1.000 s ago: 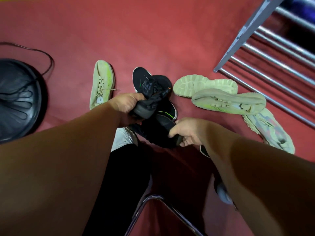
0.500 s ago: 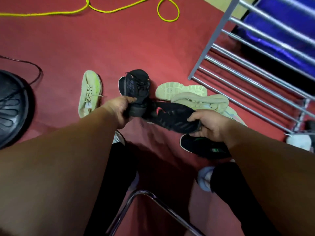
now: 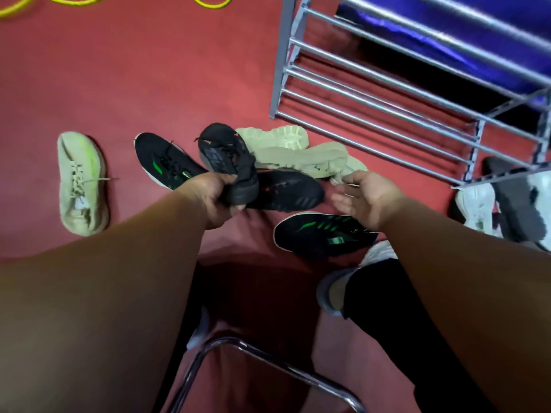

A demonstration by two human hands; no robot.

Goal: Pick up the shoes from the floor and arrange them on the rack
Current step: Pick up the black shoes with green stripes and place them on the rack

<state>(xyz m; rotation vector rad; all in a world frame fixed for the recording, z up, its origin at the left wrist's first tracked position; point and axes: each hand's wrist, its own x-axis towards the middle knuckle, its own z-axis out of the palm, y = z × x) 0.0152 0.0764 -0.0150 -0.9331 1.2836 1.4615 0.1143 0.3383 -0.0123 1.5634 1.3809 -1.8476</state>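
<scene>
Holding two black sneakers [image 3: 238, 171] by the heels, my left hand [image 3: 213, 201] is clamped around both, their long axes fanning forward and rightward. They are dark mesh with orange marks. My right hand [image 3: 366, 201] is spread, empty, nearer the metal rack [image 3: 387, 93] ahead-right.

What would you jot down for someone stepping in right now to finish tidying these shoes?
Left hand: gripping a black shoe with orange marks; its mate lies against it, whether held too I cannot tell.
Right hand: open, empty.
Floor: two black shoes with green stripes, one pale shoe at left, a pile of pale shoes by the rack, white and grey shoes at right.
Done: nothing on the visible rack bars.
Left: every shoe.
</scene>
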